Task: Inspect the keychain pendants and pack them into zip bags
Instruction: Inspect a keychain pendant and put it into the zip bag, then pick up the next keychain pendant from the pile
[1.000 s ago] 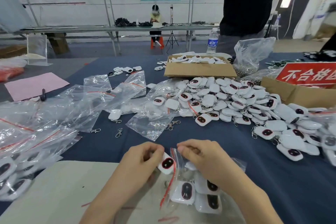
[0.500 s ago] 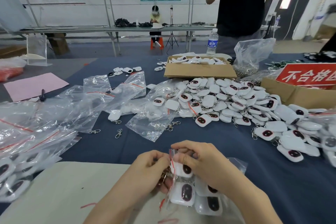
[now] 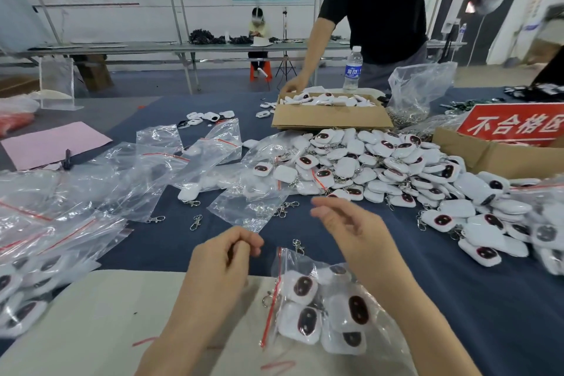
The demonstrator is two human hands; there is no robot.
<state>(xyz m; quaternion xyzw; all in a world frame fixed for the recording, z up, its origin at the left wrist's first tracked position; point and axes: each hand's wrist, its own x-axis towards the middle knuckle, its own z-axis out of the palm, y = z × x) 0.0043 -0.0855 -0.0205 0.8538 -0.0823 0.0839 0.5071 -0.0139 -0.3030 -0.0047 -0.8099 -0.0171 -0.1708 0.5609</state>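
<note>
The left hand (image 3: 227, 256) hovers, fingers curled against the thumb, gripping nothing; the right hand (image 3: 351, 230) reaches forward, fingers relaxed.

Packing workshop: pendant heap (image 3: 381, 168), carton (image 3: 329, 120)
</note>
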